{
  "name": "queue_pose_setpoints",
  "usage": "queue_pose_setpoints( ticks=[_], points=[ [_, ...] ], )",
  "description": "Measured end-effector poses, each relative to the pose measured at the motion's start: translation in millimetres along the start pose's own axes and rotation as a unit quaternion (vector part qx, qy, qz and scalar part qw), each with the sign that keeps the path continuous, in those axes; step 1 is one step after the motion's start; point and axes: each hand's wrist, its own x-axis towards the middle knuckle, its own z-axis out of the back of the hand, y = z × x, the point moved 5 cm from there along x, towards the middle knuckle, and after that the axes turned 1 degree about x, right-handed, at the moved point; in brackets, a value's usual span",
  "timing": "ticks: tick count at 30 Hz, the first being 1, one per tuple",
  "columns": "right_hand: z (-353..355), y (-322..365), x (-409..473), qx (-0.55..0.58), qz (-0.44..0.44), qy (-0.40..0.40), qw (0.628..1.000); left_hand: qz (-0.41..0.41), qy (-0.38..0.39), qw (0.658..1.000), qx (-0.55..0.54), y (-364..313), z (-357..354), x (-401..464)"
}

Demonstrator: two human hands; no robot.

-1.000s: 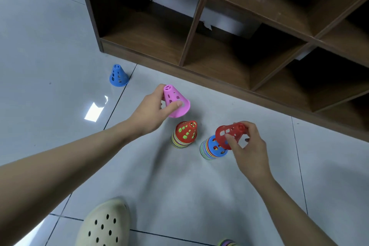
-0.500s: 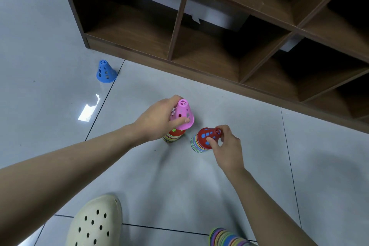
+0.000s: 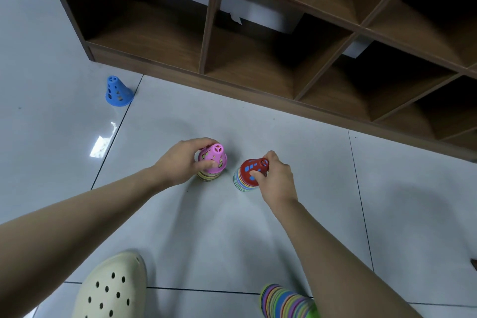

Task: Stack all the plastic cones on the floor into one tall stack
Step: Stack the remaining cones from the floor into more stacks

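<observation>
Head view: the left hand (image 3: 184, 162) curls its fingers and thumb round a pink cone (image 3: 213, 159) seated on top of a short stack (image 3: 207, 176) of mixed colours, while the right hand (image 3: 275, 178) pinches a red cone (image 3: 253, 168) near its tip, seated on a second short stack (image 3: 244, 183) just beside the first. Both stacks stand on the tiled floor (image 3: 219, 235) in front of a wooden shelf (image 3: 258, 64). A blue cone (image 3: 117, 91) stands alone, well apart to the left, and a third, striped stack (image 3: 284, 302) shows at the lower edge beside a pale shoe (image 3: 111, 286). Risks, as judged: the red cone leans slightly, so it may jam askew; lifting either hand while a cone clings to the fingers could topple its stack, and the two stacks are close enough for one to knock the other over; the lone blue cone may be overlooked.
</observation>
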Motion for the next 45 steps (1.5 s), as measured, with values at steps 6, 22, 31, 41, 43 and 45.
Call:
queue_pose_setpoints(
  ticks=[6,22,31,41,43,45],
  points=[
    [2,6,-2,-0.004,-0.008,0.010,1.000,-0.003,-0.007,0.999,0.039,6,26,-1],
    [5,7,21,0.063,0.048,0.000,0.997,0.236,-0.285,0.927,0.055,143,183,21],
    [22,-8,18,0.137,0.019,0.014,0.990,0.263,-0.226,0.936,0.065,158,177,60],
    [34,-24,3,0.174,0.004,0.059,0.983,0.154,-0.235,0.958,-0.057,79,151,59],
    [35,-26,2,0.174,0.011,0.069,0.982,0.099,-0.194,0.973,-0.073,27,152,58],
    [35,-26,1,0.171,0.021,0.076,0.982,0.037,-0.121,0.988,-0.083,-19,146,52]
  ],
)
